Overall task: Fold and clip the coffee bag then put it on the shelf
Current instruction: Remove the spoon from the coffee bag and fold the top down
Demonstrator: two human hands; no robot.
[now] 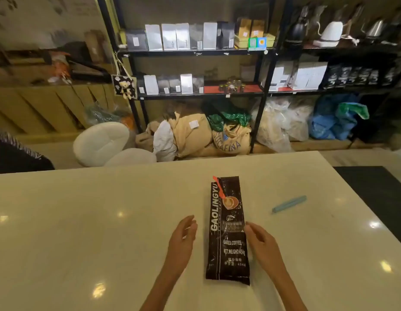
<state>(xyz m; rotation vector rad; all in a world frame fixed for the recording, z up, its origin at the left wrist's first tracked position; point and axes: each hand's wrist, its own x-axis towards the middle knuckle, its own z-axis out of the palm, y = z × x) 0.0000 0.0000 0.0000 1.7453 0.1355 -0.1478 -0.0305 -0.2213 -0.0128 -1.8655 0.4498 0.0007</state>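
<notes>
Coffee bag (pixel 227 230) lying flat on table (pixel 82 221), unfolded. Left hand (pixel 183 236) and right hand (pixel 261 241) flanking bag, fingers loosely spread, holding nothing. Blue clip (pixel 289 204) lying right of bag. Foil looking slick, crinkly, contents probably shifting; top end likely best to take hold of.

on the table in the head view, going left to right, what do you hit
left hand → coffee bag → right hand → blue clip

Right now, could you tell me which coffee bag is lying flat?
The black coffee bag on the table, between both hands; the shelf bags all stand upright.
</notes>
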